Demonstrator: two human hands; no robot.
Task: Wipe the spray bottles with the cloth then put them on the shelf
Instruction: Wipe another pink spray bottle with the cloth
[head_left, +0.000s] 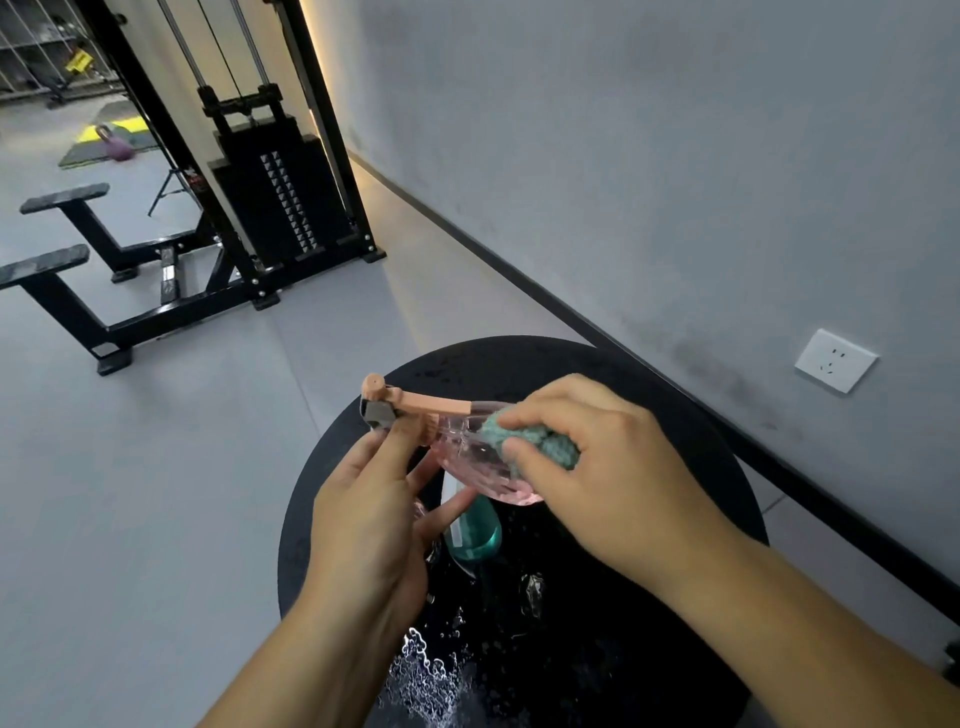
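Left hand (369, 499) grips pink spray bottle (467, 452) by its neck; right hand (587, 462) pinches cloth (524, 441) against it: best rotate bottle, wiping all sides

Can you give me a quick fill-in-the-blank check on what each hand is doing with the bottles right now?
1. The right hand presses a ____ cloth against the pink spray bottle.
2. The left hand holds that bottle near its ____ end.
3. A teal spray bottle sits on the round ____ table.
4. The table is wet with ____.

Missing words: teal; nozzle; black; water
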